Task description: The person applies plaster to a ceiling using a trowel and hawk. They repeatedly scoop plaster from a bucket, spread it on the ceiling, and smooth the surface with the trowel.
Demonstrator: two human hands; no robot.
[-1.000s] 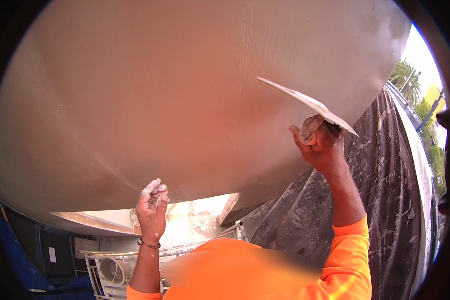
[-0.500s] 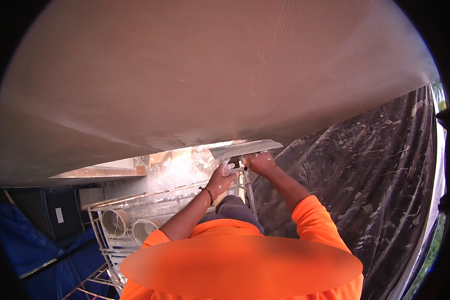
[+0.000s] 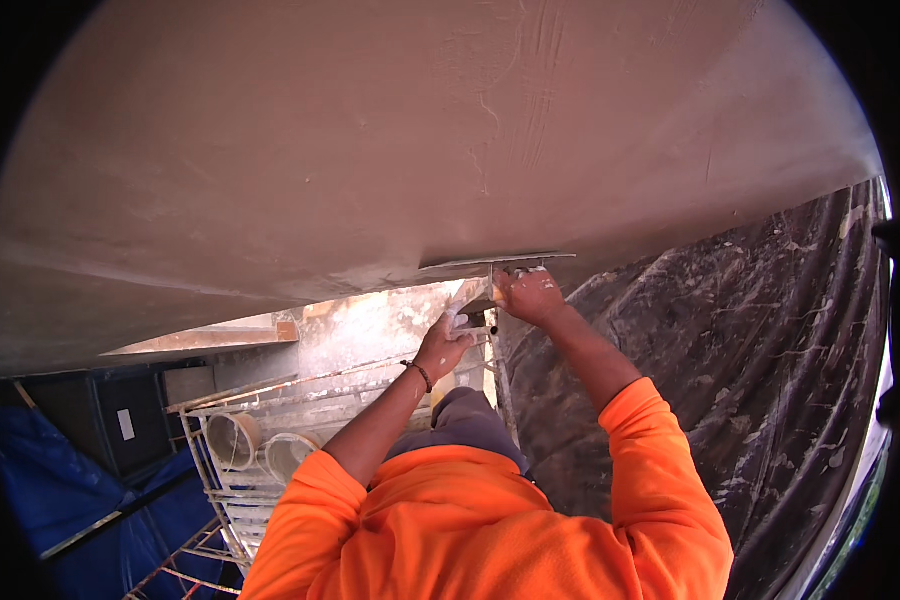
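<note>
My right hand (image 3: 532, 297) is closed round the handle of a plastering trowel (image 3: 460, 265). The trowel's long thin blade shows nearly edge-on, against the lower part of a smooth grey-brown plastered wall (image 3: 370, 130). Just below and to the left, my left hand (image 3: 444, 345) is closed, with white plaster smeared on its fingers. A pale flat blade (image 3: 469, 294) rises from that hand, like a putty knife; its handle is mostly hidden by the fingers. Faint ridges and a thin crooked line mark the wall's surface above the trowel.
Left of my body are metal scaffold rails (image 3: 270, 398) and two stained buckets (image 3: 233, 440). Blue sheeting (image 3: 50, 470) hangs at far left. A dark, plaster-spattered sheet (image 3: 690, 370) spreads along the right. A pale splashed floor (image 3: 370, 330) shows beneath the wall's edge.
My right hand has raised the trowel a little, and its blade has turned from showing its face to edge-on against the wall. My left hand's pale blade has come into sight.
</note>
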